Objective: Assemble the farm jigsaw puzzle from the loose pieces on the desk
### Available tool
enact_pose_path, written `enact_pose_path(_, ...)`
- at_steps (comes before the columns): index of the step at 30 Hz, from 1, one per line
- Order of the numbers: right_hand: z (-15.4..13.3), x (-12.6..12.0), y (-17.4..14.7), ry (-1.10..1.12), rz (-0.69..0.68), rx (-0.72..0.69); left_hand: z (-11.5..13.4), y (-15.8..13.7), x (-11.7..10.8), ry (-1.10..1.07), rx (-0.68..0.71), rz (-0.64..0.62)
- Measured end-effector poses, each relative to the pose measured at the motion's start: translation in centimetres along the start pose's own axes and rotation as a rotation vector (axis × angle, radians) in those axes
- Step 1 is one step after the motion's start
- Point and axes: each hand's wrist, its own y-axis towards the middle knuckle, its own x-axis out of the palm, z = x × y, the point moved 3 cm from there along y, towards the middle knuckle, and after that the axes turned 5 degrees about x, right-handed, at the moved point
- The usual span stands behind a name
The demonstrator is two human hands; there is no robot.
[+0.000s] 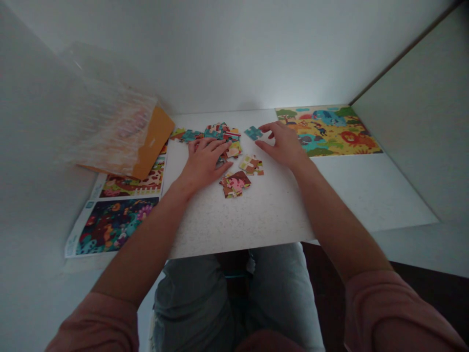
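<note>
My left hand (206,161) lies with fingers spread over a heap of loose jigsaw pieces (216,131), hiding part of it. To the right of the heap, a teal jigsaw piece (253,132) rests on the white table. My right hand (282,142) is beside it, thumb and forefinger apart at the piece's right edge; I cannot tell whether they touch it. Nearer to me are two small joined clusters, a brown and cream one (251,165) and a brown one with a pink figure (235,184).
A finished animal puzzle (330,129) lies at the back right. On the left, an orange board (156,139) in a clear plastic bag (110,124) leans over printed picture sheets (113,225). Walls stand behind and at the right; the table's front edge (242,250) is above my lap.
</note>
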Motion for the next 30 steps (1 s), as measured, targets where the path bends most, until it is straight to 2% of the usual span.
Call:
enact_pose_path(3, -0.1, 1.6, -0.1, -0.083, 0.052, 0.06, 0.2, 0.3, 0.1, -0.011, -0.007, 0.038)
enact_pose_path(8, 0.4, 3.6, 0.1, -0.063, 0.096, 0.106, 0.7, 0.7, -0.3, -0.002, -0.064, 0.06)
enact_pose_path(13, 0.4, 3.4, 0.4, -0.055, 0.054, 0.137, 0.8, 0.8, -0.4, 0.015, -0.121, 0.03)
enact_pose_path(16, -0.5, 2.9, 0.3, -0.08, -0.002, 0.168, 0.7, 0.8, -0.2, -0.001, -0.122, 0.05)
enact_pose_path(20, -1.3, 2.3, 0.0, -0.101, 0.019, 0.202, 0.4, 0.9, -0.2, -0.038, -0.133, 0.094)
enact_pose_path(25, 0.0, 2.6, 0.8, 0.213, 0.055, 0.201, -0.2, 0.5, -1.6, -0.217, -0.096, 0.119)
enact_pose_path(30, 1.3, 1.9, 2.1, 0.503, 0.155, 0.098, 0.3, 0.0, -2.3, -0.426, 0.121, -0.059)
